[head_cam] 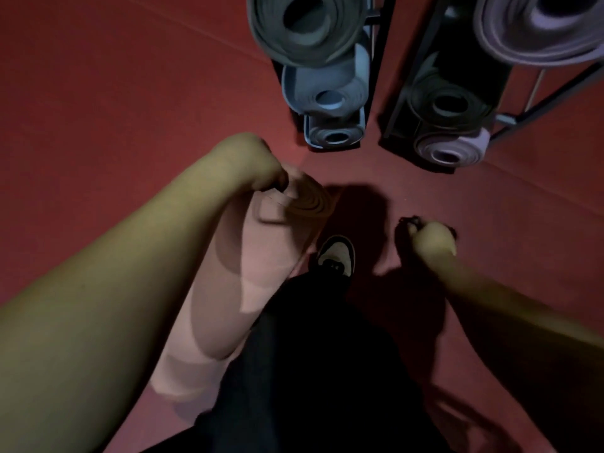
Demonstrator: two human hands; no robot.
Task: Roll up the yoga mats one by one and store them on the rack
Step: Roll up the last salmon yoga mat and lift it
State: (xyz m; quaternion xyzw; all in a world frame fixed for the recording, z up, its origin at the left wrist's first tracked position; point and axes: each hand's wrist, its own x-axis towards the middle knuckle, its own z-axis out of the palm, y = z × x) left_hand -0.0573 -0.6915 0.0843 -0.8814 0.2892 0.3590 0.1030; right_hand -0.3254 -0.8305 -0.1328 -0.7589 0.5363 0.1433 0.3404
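Observation:
A rolled pink yoga mat (248, 266) runs lengthwise along my left side, its spiral end pointing toward the rack. My left hand (258, 165) grips that far end from above, fingers curled over the rim. My right hand (428, 237) hangs lower right, fingers curled under, holding nothing that I can see. The black rack (382, 60) stands ahead and holds rolled mats end-on: a grey one (304, 27), a light blue one (327, 93) and a small grey-blue one (333, 137) on the left side.
On the rack's right side sit a lilac mat (542, 27), a dark grey mat (447, 106) and a pale pink mat (451, 152). Red floor (114, 93) spreads all around. My black trousers and a white shoe (336, 253) are below centre.

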